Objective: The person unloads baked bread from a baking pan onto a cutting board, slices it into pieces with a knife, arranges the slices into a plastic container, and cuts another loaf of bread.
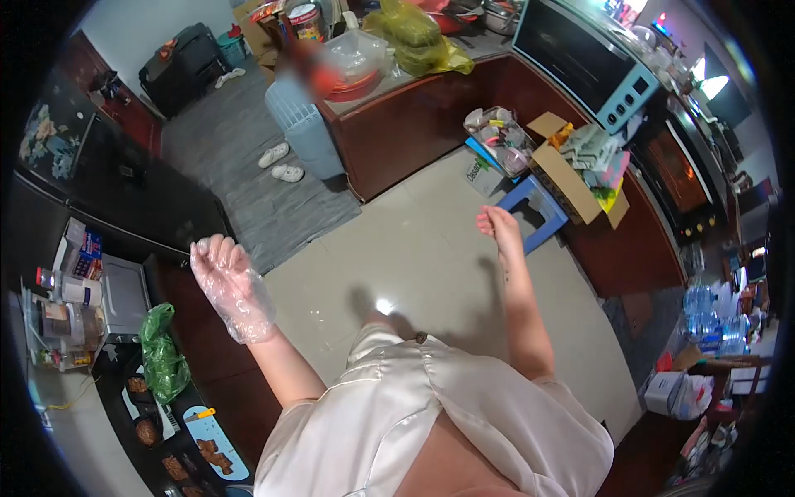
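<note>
My left hand (230, 286) wears a clear plastic glove and is raised at the left, palm towards me. Its fingers are loosely bent, with nothing visible in them. My right hand (499, 227) is bare and held out over the floor, near a blue plastic stool (523, 205). Its fingers are relaxed and half curled, and I see nothing in them. On the left counter, below my gloved hand, lie a green plastic bag (164, 352) and a light blue cutting board (222, 450). Brown pieces of food (214, 456) and a yellow-handled knife (201, 414) rest on the board.
A cardboard box (570, 184) full of packages stands by the stool. Ahead is a brown counter (414, 128) with a blue-fronted oven (580, 58) and a yellow bag (410, 29). A microwave (124, 294) sits left. White shoes (281, 163) lie on the grey floor.
</note>
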{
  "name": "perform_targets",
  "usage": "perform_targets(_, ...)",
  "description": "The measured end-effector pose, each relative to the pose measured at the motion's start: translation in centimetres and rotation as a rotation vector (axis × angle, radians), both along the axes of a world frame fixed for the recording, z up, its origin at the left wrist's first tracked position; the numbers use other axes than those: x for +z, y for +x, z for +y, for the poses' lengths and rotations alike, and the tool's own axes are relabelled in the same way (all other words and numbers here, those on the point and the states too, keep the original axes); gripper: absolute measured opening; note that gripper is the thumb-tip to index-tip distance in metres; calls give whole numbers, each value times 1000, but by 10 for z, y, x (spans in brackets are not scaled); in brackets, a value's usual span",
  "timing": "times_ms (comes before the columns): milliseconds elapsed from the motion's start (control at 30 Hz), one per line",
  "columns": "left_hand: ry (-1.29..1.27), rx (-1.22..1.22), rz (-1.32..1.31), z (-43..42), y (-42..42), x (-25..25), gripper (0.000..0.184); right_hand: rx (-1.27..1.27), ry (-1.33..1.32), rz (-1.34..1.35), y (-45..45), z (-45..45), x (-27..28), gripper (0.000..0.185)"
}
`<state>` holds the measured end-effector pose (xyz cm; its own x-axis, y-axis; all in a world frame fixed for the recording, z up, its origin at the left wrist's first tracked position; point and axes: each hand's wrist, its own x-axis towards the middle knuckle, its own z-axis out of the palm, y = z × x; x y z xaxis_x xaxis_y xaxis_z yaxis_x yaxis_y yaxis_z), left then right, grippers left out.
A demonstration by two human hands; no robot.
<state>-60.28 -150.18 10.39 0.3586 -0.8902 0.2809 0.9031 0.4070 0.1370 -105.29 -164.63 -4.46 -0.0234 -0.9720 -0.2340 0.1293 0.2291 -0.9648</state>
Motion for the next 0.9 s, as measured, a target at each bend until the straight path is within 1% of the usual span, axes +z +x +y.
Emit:
perform_targets(133,-16,-10,3,-78,-3,-6,24,-9,-47,-15,11,-113,4,26)
perform_targets(200,-23,2,21,-121,2,-9,24,6,-159,11,29,-178,20,27)
perform_targets(233,-25,3,23,-144,8,-13,24,7,-162,13,37,-213,27,27)
perform_targets(300,-56,-11,-40,-192,24,-16,24,18,-301,-13,54,-286,52,27)
perform_targets(367,-110,-20,-34,-246,36,-5,26,-19,-388,72,76,-354,88,28)
perform_targets(400,-147,-24,-33,-267,39,2,27,-12,-404,186,82,-402,98,31)
perform_targets(433,-151,4,-60,-286,40,12,29,-98,-559,301,98,-431,120,34)
perform_targets(467,-129,10,-62,-301,41,19,29,-102,-626,162,113,-463,133,36)
perform_targets(500,-136,-8,-88,-317,43,28,29,-86,-693,176,127,-499,149,37)
perform_targets(533,-146,-25,-112,-327,43,35,29,-32,-745,267,139,-523,168,38)
perform_targets(567,-148,-13,-98,-337,39,41,28,-30,-795,324,156,-540,186,41)
perform_targets(600,-142,0,-100,-345,36,46,28,-17,-792,318,167,-573,187,41)
perform_targets(667,-133,41,-46,-355,28,46,28,103,-917,495,190,-649,178,47)
perform_targets(700,-117,92,-55,-358,26,43,27,129,-920,494,196,-678,173,47)
perform_targets(767,-104,184,-37,-358,18,33,28,394,-777,649,205,-716,157,45)
perform_targets(833,-120,295,-34,-366,11,31,29,895,-357,820,202,-704,186,40)
perform_targets(900,-89,372,-4,-377,-2,19,29,1118,-138,897,181,-710,160,33)
